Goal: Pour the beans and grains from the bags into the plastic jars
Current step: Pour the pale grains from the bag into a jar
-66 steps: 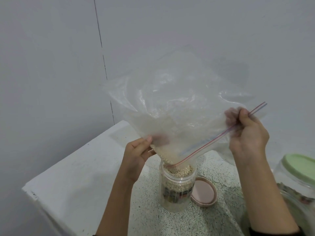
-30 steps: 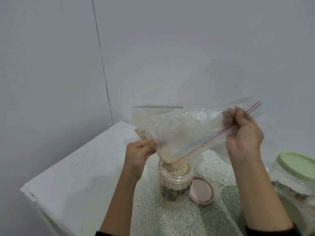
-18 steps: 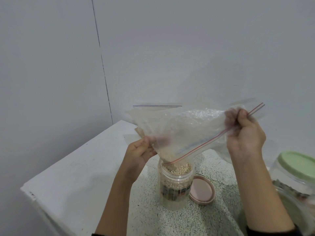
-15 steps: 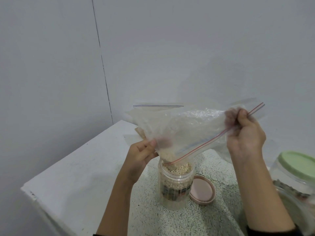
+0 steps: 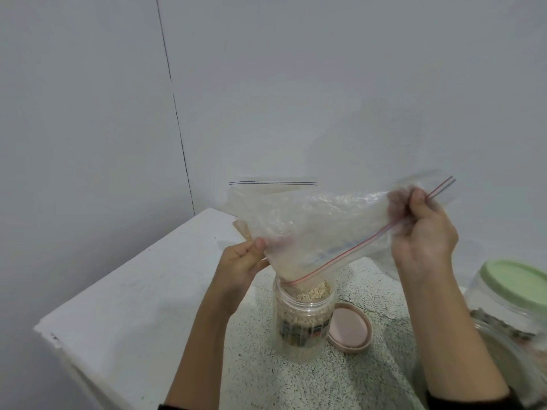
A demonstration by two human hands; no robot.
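Clear plastic, crinkled and nearly slack, makes up the zip bag (image 5: 313, 229) held over the open jar (image 5: 303, 318), its red-lined mouth dipping into the jar's rim. Pale grains (image 5: 313, 291) heap at the neck of the jar, level with or slightly above the rim, and only a small remainder seems to sit in the bag's low corner. The left hand (image 5: 241, 264) pinches the bag's lower edge beside the jar mouth, thumb on top; the right hand (image 5: 421, 235) grips the raised end of the zip strip with fingers curled round it, holding that side higher so the contents slide down.

The step in hand looks like the tail end of emptying this bag. Since the jar appears full, the next move likely calls for easing the bag up slowly and shaking out the last grains without spilling over the rim, then fitting the pink lid (image 5: 350, 328) that lies just beside the jar on the speckled counter (image 5: 296, 383).

Behind the bag another zip bag (image 5: 266, 190) stands near the wall. A larger jar with a green lid (image 5: 518, 282) sits at the right edge.
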